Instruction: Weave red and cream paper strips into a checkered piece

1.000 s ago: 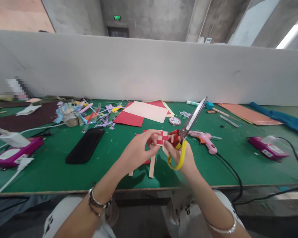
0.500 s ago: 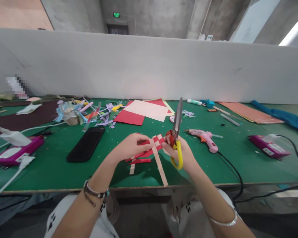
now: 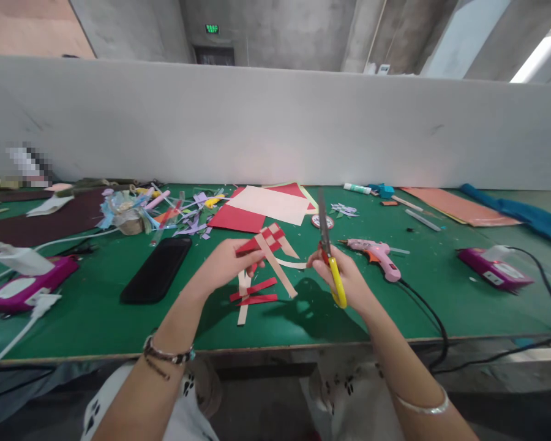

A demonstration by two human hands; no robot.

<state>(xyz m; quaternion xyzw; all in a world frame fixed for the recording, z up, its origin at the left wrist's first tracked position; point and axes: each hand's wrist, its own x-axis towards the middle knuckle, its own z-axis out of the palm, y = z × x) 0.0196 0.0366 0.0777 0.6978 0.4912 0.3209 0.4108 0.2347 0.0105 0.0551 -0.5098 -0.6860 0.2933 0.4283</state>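
My left hand (image 3: 223, 264) is closed on a small checkered weave of red and pale pink paper strips (image 3: 272, 235), raised above the table with loose strip ends hanging from it. My right hand (image 3: 349, 278) holds a pair of scissors (image 3: 338, 283) with yellow and red handles, blades pointing up and away. Its fingertips also pinch the end of a pale paper strip (image 3: 294, 264) that curves across from the weave. Below my left hand, several cut red strips (image 3: 259, 299) and pale strips (image 3: 243, 313) lie on the green tabletop.
Red and pale paper sheets (image 3: 243, 217) lie behind my hands. A black phone (image 3: 157, 271) is at left, a pink glue gun (image 3: 371, 250) with its cable at right. Purple power strips (image 3: 493, 269) sit at both sides. Purple paper scraps (image 3: 195, 223) and a white partition (image 3: 275, 125) are farther back.
My left hand has lifted and tilted the weave up and left. My right hand has moved apart from it, drawing the pale strip's end rightward, the scissors still in it.
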